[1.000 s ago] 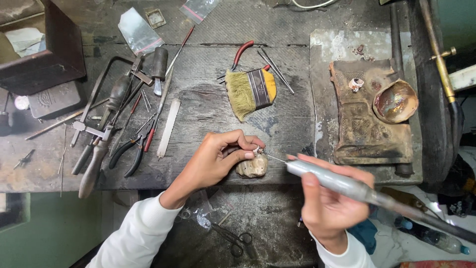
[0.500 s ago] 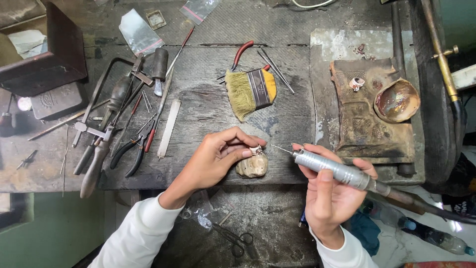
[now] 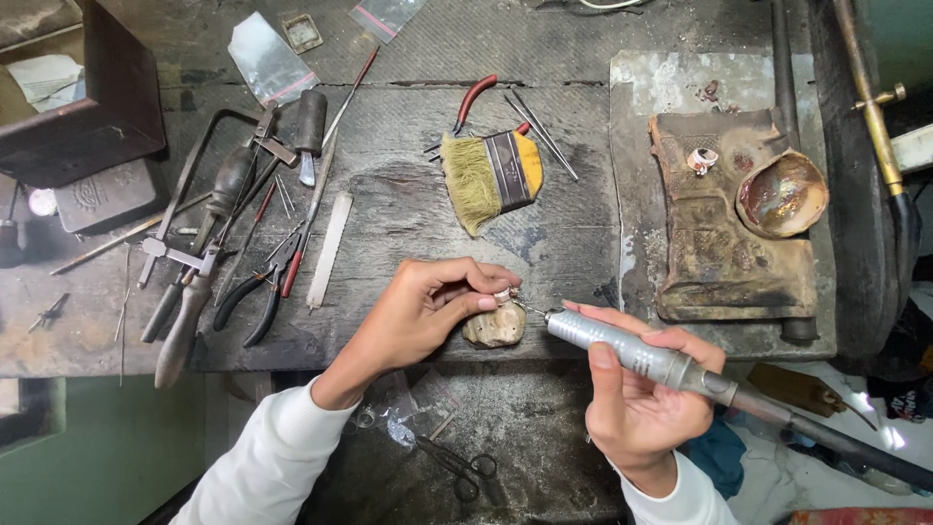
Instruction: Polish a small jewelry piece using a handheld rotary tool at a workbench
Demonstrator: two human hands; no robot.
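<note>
Left hand (image 3: 418, 316): grip pinched on a small ring (image 3: 502, 295) over a pale block (image 3: 494, 328).
Right hand (image 3: 641, 394): grip wrapped around rotary handpiece (image 3: 632, 355), tip at the ring.
Surface (image 3: 408, 214): brush (image 3: 491, 175), pliers (image 3: 255, 297).

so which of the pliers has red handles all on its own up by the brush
The red-handled pliers just above the yellow brush, near the bench's top middle. The other pliers lie in the tool pile at the left with dark handles, far from the brush.

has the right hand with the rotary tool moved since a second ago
Yes. The right hand has drawn the rotary handpiece back to the right and slightly down, away from the small wooden block at the bench edge, then in again.
</note>
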